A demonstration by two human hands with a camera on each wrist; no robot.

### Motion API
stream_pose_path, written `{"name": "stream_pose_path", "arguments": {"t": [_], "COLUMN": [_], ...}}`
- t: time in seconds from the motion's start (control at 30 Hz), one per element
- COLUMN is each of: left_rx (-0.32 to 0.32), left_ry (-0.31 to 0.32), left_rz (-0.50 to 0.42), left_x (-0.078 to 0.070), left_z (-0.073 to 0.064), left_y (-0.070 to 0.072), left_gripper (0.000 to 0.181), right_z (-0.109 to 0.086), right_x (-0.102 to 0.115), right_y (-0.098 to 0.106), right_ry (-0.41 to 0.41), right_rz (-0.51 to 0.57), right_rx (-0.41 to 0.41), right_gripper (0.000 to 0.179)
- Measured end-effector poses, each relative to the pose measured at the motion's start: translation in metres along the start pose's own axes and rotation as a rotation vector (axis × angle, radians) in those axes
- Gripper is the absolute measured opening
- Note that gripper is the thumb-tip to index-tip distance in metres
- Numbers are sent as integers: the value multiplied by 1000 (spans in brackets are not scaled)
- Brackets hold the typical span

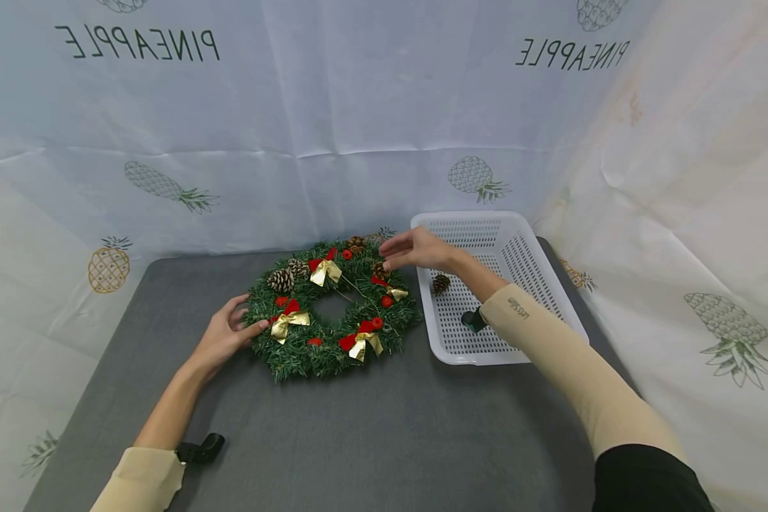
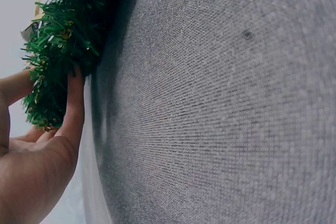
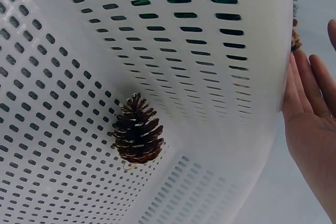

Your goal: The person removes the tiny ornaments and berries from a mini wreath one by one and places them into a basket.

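A green wreath (image 1: 301,361) with gold-and-red bows, red berries and several pinecones lies on the grey table. At its left edge my left hand (image 1: 225,334) grips the greenery, thumb on top; in the left wrist view the fingers (image 2: 76,103) reach round its rim. My right hand (image 1: 422,249) is over the wreath's right side, fingers extended, close to a pinecone (image 1: 380,270) there; whether they touch it I cannot tell. In the right wrist view, the right hand (image 3: 312,108) appears flat beyond the basket wall, with nothing held.
To the right of the wreath stands a white perforated basket (image 1: 448,353), its rim under my right forearm. Inside lies one loose pinecone (image 3: 137,132). A pale curtain (image 1: 358,92) printed with pineapples hangs behind the grey table (image 1: 371,441).
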State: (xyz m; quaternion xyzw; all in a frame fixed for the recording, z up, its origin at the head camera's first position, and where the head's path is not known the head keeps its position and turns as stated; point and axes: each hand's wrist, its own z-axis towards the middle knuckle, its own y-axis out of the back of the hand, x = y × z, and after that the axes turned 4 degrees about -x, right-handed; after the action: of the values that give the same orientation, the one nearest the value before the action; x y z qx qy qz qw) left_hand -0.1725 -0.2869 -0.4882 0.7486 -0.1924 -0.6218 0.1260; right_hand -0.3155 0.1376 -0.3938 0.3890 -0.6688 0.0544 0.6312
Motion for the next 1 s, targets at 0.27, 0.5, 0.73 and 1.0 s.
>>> {"name": "stream_pose_path", "arguments": {"t": [0.27, 0.5, 0.73, 1.0], "left_rx": [-1, -4, -5, -7], "left_ry": [0, 3, 4, 4], "left_rz": [0, 0, 2, 1], "left_x": [1, 0, 0, 0], "left_z": [-1, -1, 0, 0], "left_y": [0, 0, 0, 0], "left_gripper": [96, 96, 97, 97], "right_z": [5, 8, 8, 10], "right_x": [0, 2, 2, 2], "right_y": [-8, -13, -15, -17], "right_ry": [-1, 15, 8, 11], "right_rz": [-51, -110, -144, -190], "right_rx": [21, 50, 53, 58], "right_gripper": [57, 55, 51, 51]}}
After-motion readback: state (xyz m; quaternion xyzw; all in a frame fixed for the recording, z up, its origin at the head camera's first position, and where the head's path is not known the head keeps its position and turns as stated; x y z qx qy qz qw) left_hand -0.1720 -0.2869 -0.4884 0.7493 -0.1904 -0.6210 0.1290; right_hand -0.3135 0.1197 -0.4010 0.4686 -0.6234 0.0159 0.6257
